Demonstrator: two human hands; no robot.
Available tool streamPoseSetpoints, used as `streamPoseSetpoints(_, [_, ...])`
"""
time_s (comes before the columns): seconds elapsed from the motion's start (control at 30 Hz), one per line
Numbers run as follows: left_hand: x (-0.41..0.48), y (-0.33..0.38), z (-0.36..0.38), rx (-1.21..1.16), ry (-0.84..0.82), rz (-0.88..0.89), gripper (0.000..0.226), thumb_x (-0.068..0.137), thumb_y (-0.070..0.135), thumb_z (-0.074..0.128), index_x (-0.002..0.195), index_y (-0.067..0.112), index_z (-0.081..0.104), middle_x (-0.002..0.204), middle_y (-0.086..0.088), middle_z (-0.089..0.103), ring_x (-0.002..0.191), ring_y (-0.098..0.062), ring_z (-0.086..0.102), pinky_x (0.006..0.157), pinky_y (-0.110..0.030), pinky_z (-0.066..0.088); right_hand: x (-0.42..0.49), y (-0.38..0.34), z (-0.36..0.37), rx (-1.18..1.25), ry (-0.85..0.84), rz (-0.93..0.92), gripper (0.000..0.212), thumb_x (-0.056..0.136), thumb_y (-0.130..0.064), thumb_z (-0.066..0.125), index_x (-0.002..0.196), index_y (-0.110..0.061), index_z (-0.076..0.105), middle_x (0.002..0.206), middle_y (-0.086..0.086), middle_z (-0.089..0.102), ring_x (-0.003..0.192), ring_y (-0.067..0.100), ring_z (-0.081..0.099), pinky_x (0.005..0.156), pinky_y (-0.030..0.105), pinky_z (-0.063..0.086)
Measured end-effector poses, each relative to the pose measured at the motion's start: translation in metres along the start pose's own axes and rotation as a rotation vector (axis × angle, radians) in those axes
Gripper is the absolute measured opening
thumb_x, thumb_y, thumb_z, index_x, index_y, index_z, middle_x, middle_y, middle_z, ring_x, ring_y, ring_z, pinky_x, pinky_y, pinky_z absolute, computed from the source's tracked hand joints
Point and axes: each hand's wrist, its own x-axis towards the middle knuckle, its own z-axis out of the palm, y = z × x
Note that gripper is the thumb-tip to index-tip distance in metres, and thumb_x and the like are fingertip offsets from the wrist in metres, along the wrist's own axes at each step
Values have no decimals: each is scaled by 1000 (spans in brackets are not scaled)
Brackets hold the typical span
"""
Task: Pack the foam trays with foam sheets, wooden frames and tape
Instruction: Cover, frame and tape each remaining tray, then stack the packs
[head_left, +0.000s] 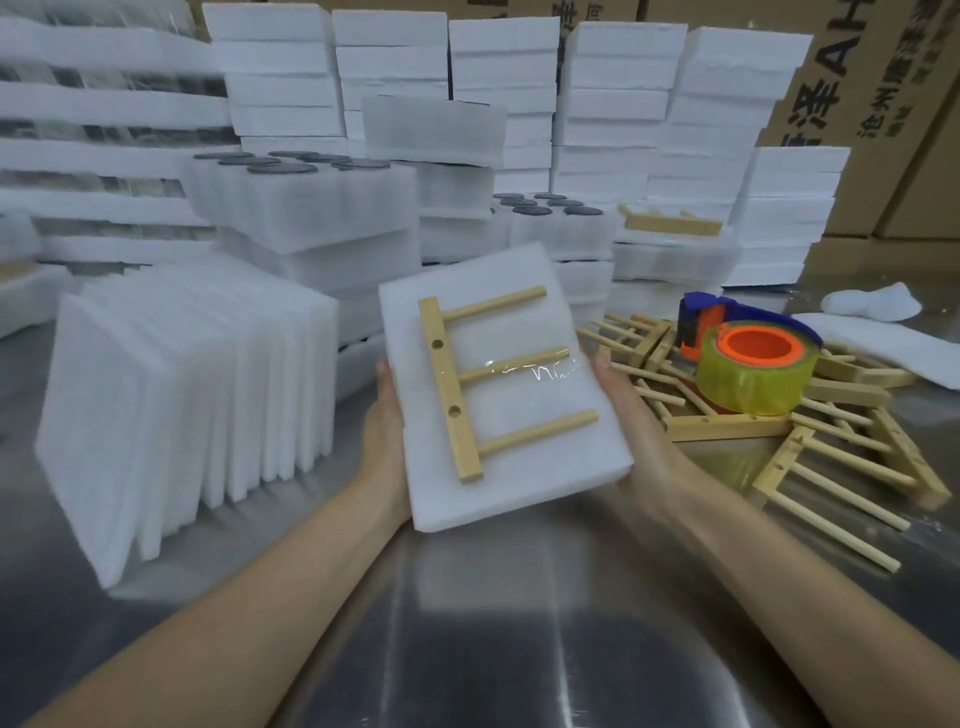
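- Foam tray (524, 400), a white rectangular slab, is held off the table btw both hands, near end tipped down twd the body.
- L hand (387, 436) clamps its left long edge and R hand (631, 431) its right edge. Thumbs show at the rims, fingers hidden underneath; both hands closed on the tray.
- Between the hands, on top: pale E-shaped wooden frame (445, 379), one bar w/ three dowels, lying flat. A strip of clear glossy tape (524, 370) crosses the mid dowel onto the foam.
- Step, as I read it: frame fixed, this pack looks done. Nxt move is prob. carrying it to a stack. Keep it level, since tape seems to hold the mid dowel only and the frame ends could shift.
- Right of grip, close: heap of loose wooden frames (727, 426), dowels poking out, w/ a blue-and-orange tape dispenser (748, 358) and its yellowish roll on top. Snag risk for R wrist.
- Left of grip: row of thin white foam sheets (182, 415) standing on edge, leaning; a gap separates it from L hand.
- Below grip: shiny steel table (493, 597), open room.
- Beyond grip: stacked white foam blocks (311, 218), close behind; the clearest lane looks up and over.
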Motion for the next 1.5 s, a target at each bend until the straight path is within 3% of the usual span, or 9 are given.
streamPoseSetpoints(0.17, [-3,-1,0,85,54,19,52,98,58,35,87,17,66,63,4,72,56,-11,69,43,-18,48,-4,-14,-5,-146,14,114,41,98,-51,35,109,-27,66,103,-3,74,91,9,71,64,17,54])
streamPoseSetpoints(0.27, [-5,-3,6,38,100,-35,55,98,59,31,87,17,66,62,4,72,54,-12,69,40,-17,46,-10,-32,-16,-496,16,17,49,95,-64,32,133,-39,52,131,-14,61,116,2,59,94,25,49])
streamPoseSetpoints(0.4, [-6,-2,10,-48,142,-124,50,96,59,37,93,18,65,61,4,72,55,-15,70,44,-20,49,-23,-44,-10,-1034,18,-792,61,89,-63,44,142,-34,40,148,-8,34,137,5,32,111,25,29])
streamPoseSetpoints(0.5, [-9,1,8,-126,93,-253,64,93,67,33,129,18,53,107,-2,70,111,-23,64,88,-38,53,-23,-36,-3,-1486,-95,-1296,67,81,-64,63,134,-25,50,146,4,35,134,23,38,108,44,34])
streamPoseSetpoints(0.57, [-11,0,9,-154,56,-315,80,90,73,25,147,18,34,144,-3,47,135,-26,44,109,-44,39,-18,-28,-4,-1670,-79,-1273,82,71,-66,72,139,-29,43,150,7,24,140,29,24,113,53,24])
streamPoseSetpoints(0.97, [-32,1,40,-399,-348,-206,77,67,63,56,132,21,50,123,-2,67,109,-18,66,91,-32,55,13,-33,-67,-1234,234,-1245,70,70,-1,83,127,-20,47,148,11,14,144,36,16,111,54,31])
streamPoseSetpoints(1.2, [-31,-1,39,-470,-324,-93,78,68,48,65,136,16,45,125,-5,65,112,-20,65,86,-34,57,-7,-44,-49,-893,528,-1060,66,78,21,44,128,-22,50,134,14,38,128,24,39,106,32,40])
streamPoseSetpoints(1.3, [-31,-6,40,-386,-326,-1,81,71,45,64,142,17,38,132,-5,61,116,-19,62,93,-35,53,-20,-47,-23,-1169,266,-1227,27,87,-11,50,108,-12,69,112,6,61,108,18,52,93,32,39])
streamPoseSetpoints(1.5, [-30,-12,36,-320,-570,14,70,86,48,59,145,18,37,139,-4,55,127,-19,54,106,-35,44,-15,2,10,-1847,344,-1108,85,65,-12,75,142,-19,39,143,10,48,132,27,38,98,42,42])
